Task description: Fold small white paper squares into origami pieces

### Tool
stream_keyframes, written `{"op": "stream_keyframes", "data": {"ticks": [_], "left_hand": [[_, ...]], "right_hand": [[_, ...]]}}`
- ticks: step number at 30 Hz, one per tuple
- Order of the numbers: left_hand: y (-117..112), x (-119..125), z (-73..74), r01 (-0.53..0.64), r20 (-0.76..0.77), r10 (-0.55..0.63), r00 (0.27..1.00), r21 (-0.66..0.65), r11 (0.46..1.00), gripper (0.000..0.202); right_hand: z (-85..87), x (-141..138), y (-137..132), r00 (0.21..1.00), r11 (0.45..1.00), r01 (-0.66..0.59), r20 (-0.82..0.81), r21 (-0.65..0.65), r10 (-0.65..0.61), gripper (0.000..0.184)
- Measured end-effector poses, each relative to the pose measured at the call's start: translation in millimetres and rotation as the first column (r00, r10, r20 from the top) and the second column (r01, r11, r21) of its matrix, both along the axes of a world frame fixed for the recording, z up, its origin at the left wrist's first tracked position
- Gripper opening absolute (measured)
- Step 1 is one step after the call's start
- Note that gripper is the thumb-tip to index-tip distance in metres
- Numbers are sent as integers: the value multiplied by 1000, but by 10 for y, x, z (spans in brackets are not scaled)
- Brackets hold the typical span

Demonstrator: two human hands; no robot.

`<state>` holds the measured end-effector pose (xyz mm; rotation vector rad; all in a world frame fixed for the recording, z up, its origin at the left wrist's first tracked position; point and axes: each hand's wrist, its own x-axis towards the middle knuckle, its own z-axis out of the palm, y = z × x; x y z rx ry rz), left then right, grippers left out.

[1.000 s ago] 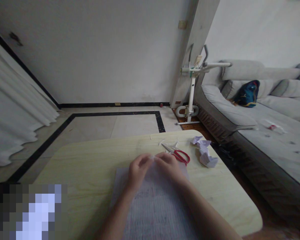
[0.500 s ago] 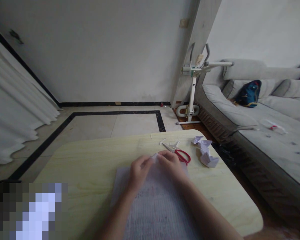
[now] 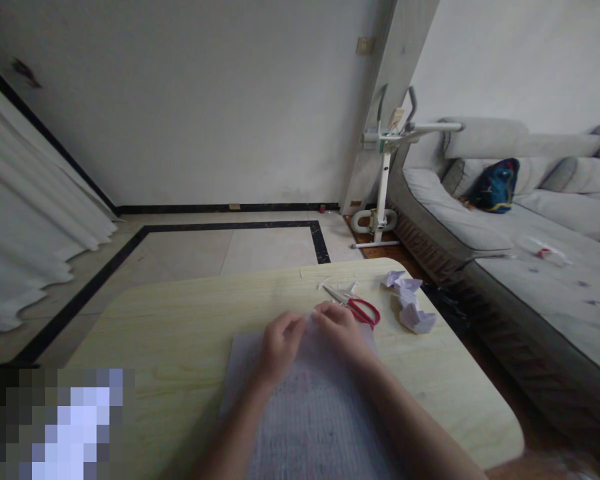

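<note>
My left hand (image 3: 283, 340) and my right hand (image 3: 339, 328) meet over the far end of a large written-on sheet of paper (image 3: 315, 407) on the table. Both are closed, fingertips pinching a small piece of white paper (image 3: 310, 317) that is mostly hidden between them. Just beyond my right hand lie scissors with red handles (image 3: 364, 312), blades pointing away to the left. White paper scraps (image 3: 349, 289) are scattered by the blades. Several folded paper pieces (image 3: 410, 300) sit in a row to the right.
The pale wooden table (image 3: 165, 347) has rounded corners. Right of it stands a grey sofa (image 3: 480, 240) with a dark blue bag (image 3: 497, 187) on it. A white exercise machine (image 3: 384, 180) stands beyond the table by the wall. A white curtain (image 3: 30, 213) hangs at the left.
The white paper between my fingertips shows less than before, and my fingers have shifted slightly around it. The camera view has moved a little; the scissors and folded pieces stay in place.
</note>
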<state>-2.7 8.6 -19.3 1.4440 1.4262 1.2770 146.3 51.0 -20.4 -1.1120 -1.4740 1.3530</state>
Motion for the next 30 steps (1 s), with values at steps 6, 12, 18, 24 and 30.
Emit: {"op": "stream_keyframes", "data": {"ticks": [6,12,18,24,30], "left_hand": [[-3,-8,-27,-23,29,23,999,1,1000,24],[31,-41,-41,-143,-33,149,988,139,980,20],[43,-4,-27,-157,166,160,973,-30,987,24],[43,-2,35,-138,255,145,956,-42,989,16],[54,-12,87,-132,299,153,942,-88,987,18]], "right_hand": [[62,-40,-36,999,999,21,34,44,-22,23],[69,-46,-28,991,989,58,113,136,-73,21],[45,-41,-22,988,980,72,121,185,-96,17],[75,-44,-16,991,984,115,45,135,-122,15],[100,-59,-33,992,993,120,-38,13,-120,15]]}}
